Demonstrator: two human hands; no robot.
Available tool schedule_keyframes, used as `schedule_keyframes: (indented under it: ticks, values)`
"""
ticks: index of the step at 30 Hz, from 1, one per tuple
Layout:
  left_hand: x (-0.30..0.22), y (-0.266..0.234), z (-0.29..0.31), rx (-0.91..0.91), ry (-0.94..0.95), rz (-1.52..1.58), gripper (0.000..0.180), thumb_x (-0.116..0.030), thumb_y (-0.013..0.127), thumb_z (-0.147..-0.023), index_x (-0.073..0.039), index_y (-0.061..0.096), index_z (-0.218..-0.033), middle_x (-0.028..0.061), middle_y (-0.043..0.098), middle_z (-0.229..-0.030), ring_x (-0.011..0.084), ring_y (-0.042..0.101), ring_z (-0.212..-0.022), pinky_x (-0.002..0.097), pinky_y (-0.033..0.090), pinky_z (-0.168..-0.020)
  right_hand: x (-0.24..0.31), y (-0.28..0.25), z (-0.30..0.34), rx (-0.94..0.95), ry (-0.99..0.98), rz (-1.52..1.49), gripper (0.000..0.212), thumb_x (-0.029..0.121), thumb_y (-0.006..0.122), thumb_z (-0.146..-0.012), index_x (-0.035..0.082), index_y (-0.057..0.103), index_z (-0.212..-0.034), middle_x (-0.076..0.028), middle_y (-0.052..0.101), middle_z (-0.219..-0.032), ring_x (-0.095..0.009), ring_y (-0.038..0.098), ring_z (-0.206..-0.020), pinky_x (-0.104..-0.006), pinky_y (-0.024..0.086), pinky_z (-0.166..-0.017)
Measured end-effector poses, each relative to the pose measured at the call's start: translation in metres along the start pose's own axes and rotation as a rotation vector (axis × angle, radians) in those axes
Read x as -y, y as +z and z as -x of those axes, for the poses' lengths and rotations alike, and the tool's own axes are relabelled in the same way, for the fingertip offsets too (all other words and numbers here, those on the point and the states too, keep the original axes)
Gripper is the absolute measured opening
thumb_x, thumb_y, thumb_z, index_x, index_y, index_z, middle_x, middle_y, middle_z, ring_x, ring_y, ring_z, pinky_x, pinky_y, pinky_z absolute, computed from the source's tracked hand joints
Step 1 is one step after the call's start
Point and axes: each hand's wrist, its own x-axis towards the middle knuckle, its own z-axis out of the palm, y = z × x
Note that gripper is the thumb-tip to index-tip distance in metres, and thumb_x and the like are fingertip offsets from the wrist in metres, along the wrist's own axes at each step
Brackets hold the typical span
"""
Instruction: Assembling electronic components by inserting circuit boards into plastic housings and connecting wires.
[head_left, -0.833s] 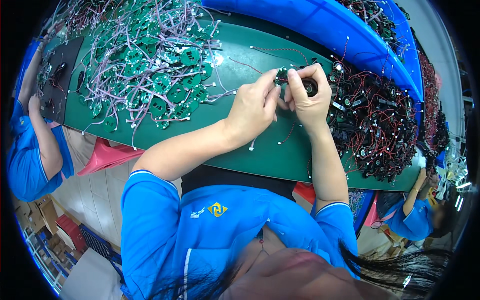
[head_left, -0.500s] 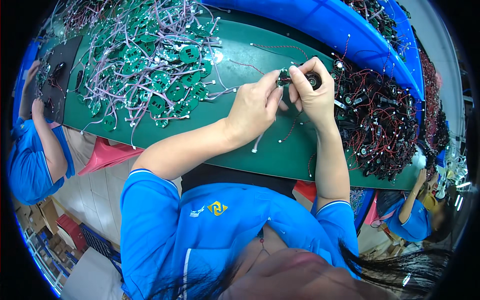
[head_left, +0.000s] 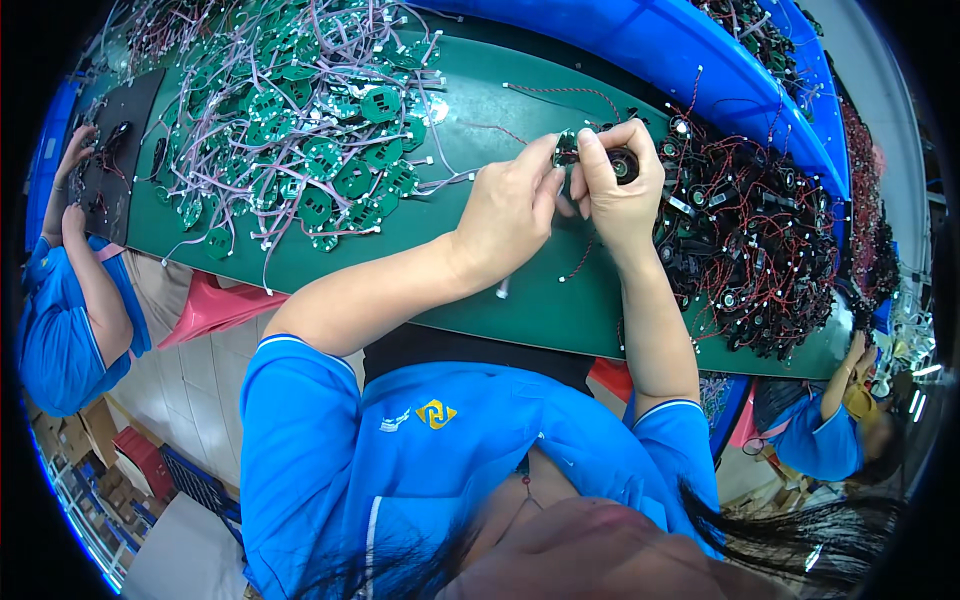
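Note:
My left hand (head_left: 508,212) pinches a small green circuit board (head_left: 567,147) by its edge. Close beside it, my right hand (head_left: 624,200) grips a black round part that looks like a small speaker (head_left: 624,166), with thumb and forefinger meeting the board. Board and speaker sit side by side between my fingertips, above the green table. Exactly how they touch is hidden by my fingers. The pale end of a ribbon cable (head_left: 503,289) shows below my left hand. A thin red-and-black wire (head_left: 582,262) with a white plug hangs under my right hand.
A heap of round green boards with pale ribbon cables (head_left: 310,150) covers the green table (head_left: 470,316) to the left. Black speaker parts with red wires (head_left: 750,240) pile up at right. Behind stands a blue bin (head_left: 640,50). Co-workers sit at left (head_left: 75,310) and right (head_left: 820,435).
Both hands shift very slightly, still holding the board and speaker. The cable end under my left hand looks shorter. The left co-worker's far hand has moved right.

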Motion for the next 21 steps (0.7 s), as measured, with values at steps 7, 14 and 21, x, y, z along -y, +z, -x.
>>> schedule_keyframes:
  ticks: [7,14,21]
  values:
    - [0.014,-0.016,-0.015,0.070,0.270,-0.460,0.017,-0.003,0.061,-0.078,-0.001,0.058,-0.095,0.0081,0.058,-0.071,0.0204,0.055,-0.054,0.0286,0.042,-0.049,0.004,-0.007,0.000,0.021,0.033,-0.069,0.013,0.007,0.062,-0.085,0.005,0.050,-0.089,-0.006,0.057,-0.067,-0.007,0.047,-0.046,-0.0177,0.036,-0.040]
    - [0.010,-0.025,-0.027,-0.092,0.324,-0.544,0.008,-0.007,0.066,-0.073,-0.005,0.060,-0.079,0.0058,0.056,-0.086,0.0223,0.052,-0.071,0.0293,0.042,-0.063,-0.006,-0.001,-0.005,0.052,-0.104,-0.118,0.021,0.008,0.061,-0.085,0.003,0.053,-0.104,-0.008,0.059,-0.075,-0.009,0.049,-0.049,-0.0178,0.039,-0.044]
    - [0.012,-0.027,-0.027,0.039,0.387,-0.630,0.006,-0.008,0.066,-0.071,-0.006,0.060,-0.069,0.0069,0.053,-0.104,0.0219,0.050,-0.088,0.0318,0.042,-0.073,-0.008,-0.026,-0.006,0.371,0.446,-0.195,0.025,0.015,0.056,-0.090,0.001,0.051,-0.109,-0.005,0.057,-0.070,-0.007,0.050,-0.055,-0.0162,0.037,-0.048]
